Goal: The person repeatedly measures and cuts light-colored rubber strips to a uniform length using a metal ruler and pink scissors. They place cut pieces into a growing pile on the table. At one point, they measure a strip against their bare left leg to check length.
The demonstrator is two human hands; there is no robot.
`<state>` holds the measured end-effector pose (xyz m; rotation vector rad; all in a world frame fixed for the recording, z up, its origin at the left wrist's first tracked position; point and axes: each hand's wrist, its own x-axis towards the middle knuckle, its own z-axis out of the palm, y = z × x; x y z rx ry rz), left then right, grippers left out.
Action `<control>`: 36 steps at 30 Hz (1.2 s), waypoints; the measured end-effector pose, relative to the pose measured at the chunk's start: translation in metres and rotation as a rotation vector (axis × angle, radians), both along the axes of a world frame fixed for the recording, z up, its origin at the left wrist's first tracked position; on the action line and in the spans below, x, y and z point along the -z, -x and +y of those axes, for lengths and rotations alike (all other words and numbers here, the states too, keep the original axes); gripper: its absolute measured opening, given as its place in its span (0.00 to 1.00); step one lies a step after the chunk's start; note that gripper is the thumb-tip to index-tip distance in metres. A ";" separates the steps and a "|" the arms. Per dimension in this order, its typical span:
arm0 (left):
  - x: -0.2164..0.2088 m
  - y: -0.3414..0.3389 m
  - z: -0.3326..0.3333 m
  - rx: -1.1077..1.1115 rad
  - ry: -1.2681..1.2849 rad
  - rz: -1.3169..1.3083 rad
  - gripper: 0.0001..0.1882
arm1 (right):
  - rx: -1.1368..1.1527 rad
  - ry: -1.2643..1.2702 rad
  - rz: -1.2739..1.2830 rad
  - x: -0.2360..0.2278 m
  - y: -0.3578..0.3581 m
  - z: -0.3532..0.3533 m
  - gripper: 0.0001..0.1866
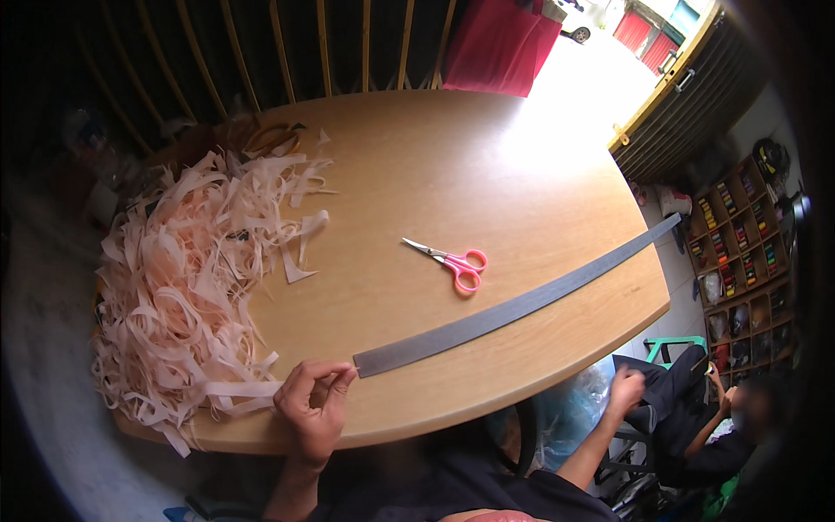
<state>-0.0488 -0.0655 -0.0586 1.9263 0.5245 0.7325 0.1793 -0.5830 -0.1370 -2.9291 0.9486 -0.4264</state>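
Pale wooden bench [383, 191] under left hand [315, 400]; barred gate [323, 52] beyond. Compartmented shelf [748, 294], past right hand [626, 390], holds colourful bundles. Long flat grey ruler [513, 308] starts at left hand's narrow pinch, grip unclear; pink-handled scissors [449, 259] ahead, peach strips [174, 287] heaped left. Right hand off bench, blurred, can't tell whether holding.

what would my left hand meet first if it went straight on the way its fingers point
Probably the near end of the long grey ruler, right by the left hand; whether they touch is unclear.
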 end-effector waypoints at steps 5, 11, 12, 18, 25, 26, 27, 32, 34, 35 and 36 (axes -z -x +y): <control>0.001 -0.007 -0.003 -0.040 0.081 -0.089 0.06 | -0.538 -0.686 -0.722 -0.141 -0.034 0.110 0.16; 0.000 -0.002 0.001 0.026 0.114 -0.059 0.10 | -1.458 -0.805 -0.299 -0.181 -0.026 0.289 0.04; 0.000 -0.001 0.001 0.048 0.114 -0.057 0.12 | -1.678 -0.755 -0.236 -0.176 -0.018 0.320 0.05; -0.001 0.002 -0.001 0.100 -0.089 -0.132 0.24 | -2.055 -0.633 0.329 -0.119 0.051 0.398 0.14; -0.004 0.003 0.002 0.221 -0.243 -0.104 0.26 | -2.051 -0.920 0.289 -0.103 0.056 0.379 0.08; -0.005 0.002 0.001 0.213 -0.221 -0.096 0.27 | -2.030 -0.913 0.335 -0.107 0.053 0.377 0.08; -0.006 0.001 0.001 0.208 -0.183 -0.080 0.27 | -2.038 -0.922 0.362 -0.111 0.051 0.377 0.08; -0.011 -0.001 0.000 0.193 -0.245 -0.085 0.29 | -2.148 -0.951 0.508 -0.114 0.044 0.380 0.09; -0.012 -0.002 -0.001 0.172 -0.298 -0.070 0.28 | -2.141 -0.937 0.480 -0.110 0.045 0.382 0.09; -0.012 -0.004 -0.003 0.143 -0.342 -0.058 0.28 | -2.140 -0.934 0.454 -0.110 0.045 0.382 0.10; -0.012 -0.004 -0.003 0.126 -0.392 -0.048 0.28 | -2.100 -0.958 0.460 -0.110 0.044 0.382 0.09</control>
